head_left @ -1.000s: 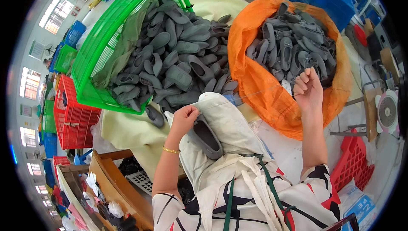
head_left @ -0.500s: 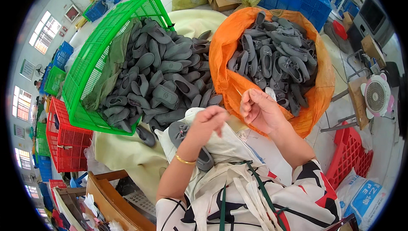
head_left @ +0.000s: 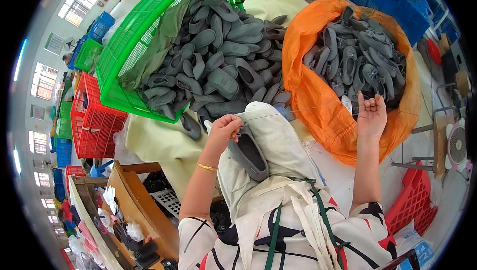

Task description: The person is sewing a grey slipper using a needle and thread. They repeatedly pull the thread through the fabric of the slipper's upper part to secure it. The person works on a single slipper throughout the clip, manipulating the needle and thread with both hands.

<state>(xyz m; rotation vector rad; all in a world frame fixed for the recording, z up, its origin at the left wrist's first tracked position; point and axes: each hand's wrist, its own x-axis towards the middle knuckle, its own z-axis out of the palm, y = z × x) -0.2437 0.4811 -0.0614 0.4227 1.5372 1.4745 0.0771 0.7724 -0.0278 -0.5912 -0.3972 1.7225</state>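
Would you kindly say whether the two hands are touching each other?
Apart: the head view shows the left hand and right hand well separated, with the orange sack visible between.

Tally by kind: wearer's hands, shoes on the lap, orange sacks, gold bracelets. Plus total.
Hands (left hand, right hand): 2
Grey shoe on the lap: 1
Orange sack: 1
Gold bracelet: 1
Total: 5

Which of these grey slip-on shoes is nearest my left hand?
The grey fabric shoe on your white lap cloth, toe by your left hand; the others lie off it, in or around the green plastic crate or the orange sack.
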